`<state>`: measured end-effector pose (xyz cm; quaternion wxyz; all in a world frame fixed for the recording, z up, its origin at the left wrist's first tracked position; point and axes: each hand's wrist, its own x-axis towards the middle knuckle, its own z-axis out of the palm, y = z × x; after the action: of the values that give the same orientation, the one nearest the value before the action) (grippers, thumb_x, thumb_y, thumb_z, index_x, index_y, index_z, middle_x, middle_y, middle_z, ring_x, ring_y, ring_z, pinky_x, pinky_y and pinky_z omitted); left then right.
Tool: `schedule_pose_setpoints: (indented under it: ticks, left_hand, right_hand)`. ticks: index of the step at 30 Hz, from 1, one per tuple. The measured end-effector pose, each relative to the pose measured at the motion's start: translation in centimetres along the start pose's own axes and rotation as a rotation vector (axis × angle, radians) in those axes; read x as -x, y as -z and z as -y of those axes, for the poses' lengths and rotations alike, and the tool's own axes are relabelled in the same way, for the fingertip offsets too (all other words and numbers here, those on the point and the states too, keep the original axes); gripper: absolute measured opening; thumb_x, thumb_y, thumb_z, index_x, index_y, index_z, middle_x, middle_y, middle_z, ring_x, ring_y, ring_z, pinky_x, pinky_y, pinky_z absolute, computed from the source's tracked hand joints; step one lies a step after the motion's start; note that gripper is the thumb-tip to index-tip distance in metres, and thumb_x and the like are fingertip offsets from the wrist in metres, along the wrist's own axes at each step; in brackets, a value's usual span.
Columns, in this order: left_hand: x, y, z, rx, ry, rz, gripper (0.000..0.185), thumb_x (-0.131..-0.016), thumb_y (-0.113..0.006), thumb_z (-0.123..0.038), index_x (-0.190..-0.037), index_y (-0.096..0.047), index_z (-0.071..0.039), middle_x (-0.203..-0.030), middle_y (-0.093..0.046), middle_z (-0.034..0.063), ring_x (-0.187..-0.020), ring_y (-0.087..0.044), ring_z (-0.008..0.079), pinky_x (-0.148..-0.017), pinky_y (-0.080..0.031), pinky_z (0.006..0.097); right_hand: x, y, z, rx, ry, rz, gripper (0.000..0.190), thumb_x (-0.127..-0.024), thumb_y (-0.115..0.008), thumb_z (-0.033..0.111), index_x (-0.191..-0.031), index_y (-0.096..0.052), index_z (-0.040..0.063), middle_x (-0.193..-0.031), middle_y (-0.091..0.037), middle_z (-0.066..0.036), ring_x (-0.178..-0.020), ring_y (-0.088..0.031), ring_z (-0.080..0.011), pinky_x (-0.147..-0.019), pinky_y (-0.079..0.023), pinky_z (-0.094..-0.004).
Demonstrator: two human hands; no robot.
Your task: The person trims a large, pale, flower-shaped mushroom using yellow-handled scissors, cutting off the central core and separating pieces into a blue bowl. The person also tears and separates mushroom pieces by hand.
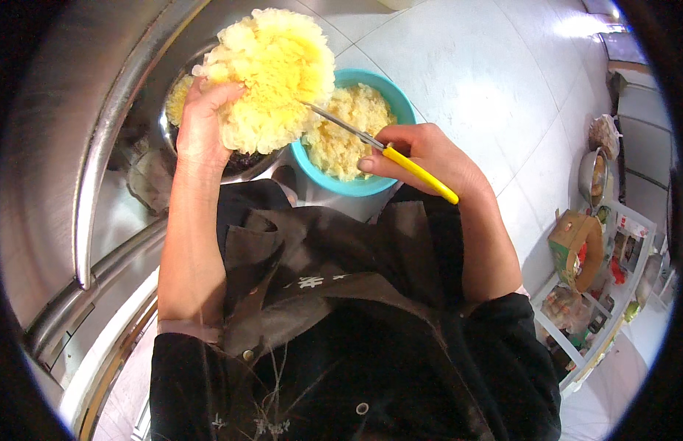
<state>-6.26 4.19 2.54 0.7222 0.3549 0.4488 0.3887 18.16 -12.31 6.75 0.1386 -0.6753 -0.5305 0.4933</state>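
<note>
My left hand (pixel 206 118) grips a large, ruffled, yellow snow fungus (pixel 275 71) by its left edge and holds it up above a steel bowl (pixel 253 172). In my right hand (pixel 429 154) are scissors with yellow handles (pixel 421 175); their blades point up and left, and the tips meet the fungus near its lower right part. Whether the blades are apart cannot be told. Under the scissors, a turquoise plastic basin (pixel 350 190) holds many pale yellow fungus pieces (pixel 347 132). Another yellow piece (pixel 179 100) and dark matter show in the steel bowl, mostly hidden by my left hand and the fungus.
A curved steel surface with a tubular rail (pixel 112 105) stands close on the left. Pale floor tiles (pixel 457 71) spread beyond the basin. At the right are an opened cardboard box (pixel 562 248), a white rack (pixel 617 308) with bagged goods, and a metal bowl (pixel 588 179).
</note>
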Motion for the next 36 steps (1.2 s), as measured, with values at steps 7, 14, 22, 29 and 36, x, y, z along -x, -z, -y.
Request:
schedule_pose_setpoints:
  ticks: [7, 14, 22, 29, 36]
  left_hand:
    - [0.3, -1.1, 0.6, 0.051, -0.067, -0.077, 0.050, -0.078, -0.059, 0.005, -0.128, -0.052, 0.001, -0.115, -0.065, 0.0136, -0.104, -0.066, 0.0265, -0.091, -0.055, 0.0395]
    - [0.2, -3.7, 1.1, 0.146, -0.152, 0.027, 0.050, -0.078, -0.055, 0.009, -0.127, -0.055, 0.000, -0.116, -0.066, 0.0119, -0.102, -0.067, 0.0237, -0.089, -0.056, 0.0369]
    - [-0.4, -5.0, 2.8, 0.076, -0.125, 0.025, 0.048, -0.078, -0.058, 0.005, -0.125, -0.052, -0.001, -0.114, -0.065, 0.0138, -0.102, -0.066, 0.0271, -0.087, -0.057, 0.0401]
    - [-0.5, -4.6, 3.1, 0.072, -0.125, 0.013, 0.049, -0.078, -0.058, 0.006, -0.126, -0.050, -0.002, -0.115, -0.064, 0.0135, -0.102, -0.066, 0.0273, -0.087, -0.057, 0.0405]
    - [-0.8, -4.8, 3.0, 0.095, -0.158, 0.016, 0.045, -0.080, -0.055, 0.010, -0.124, -0.055, 0.000, -0.113, -0.067, 0.0121, -0.098, -0.068, 0.0222, -0.085, -0.057, 0.0351]
  right_hand:
    - [1.7, 1.1, -1.5, -0.200, 0.077, 0.006, 0.061, -0.087, -0.067, 0.063, -0.100, -0.069, 0.004, -0.068, -0.057, -0.001, -0.061, -0.052, -0.0139, -0.057, -0.043, -0.0313]
    - [3.1, 2.1, -1.6, -0.230, -0.036, 0.061, 0.068, -0.085, -0.063, 0.069, -0.105, -0.069, 0.004, -0.068, -0.056, 0.000, -0.060, -0.053, -0.0106, -0.054, -0.045, -0.0260]
    - [3.6, 2.5, -2.2, -0.202, -0.096, 0.080, 0.073, -0.086, -0.059, 0.072, -0.106, -0.069, 0.003, -0.071, -0.060, -0.003, -0.064, -0.057, -0.0130, -0.056, -0.047, -0.0278]
    - [3.4, 2.5, -3.2, -0.189, -0.095, 0.108, 0.076, -0.086, -0.059, 0.073, -0.109, -0.068, 0.001, -0.070, -0.060, -0.004, -0.064, -0.057, -0.0133, -0.056, -0.047, -0.0278]
    - [3.1, 2.6, -1.5, -0.255, -0.181, 0.163, 0.062, -0.094, -0.056, 0.062, -0.093, -0.061, 0.000, -0.069, -0.057, -0.011, -0.068, -0.056, -0.0222, -0.064, -0.045, -0.0380]
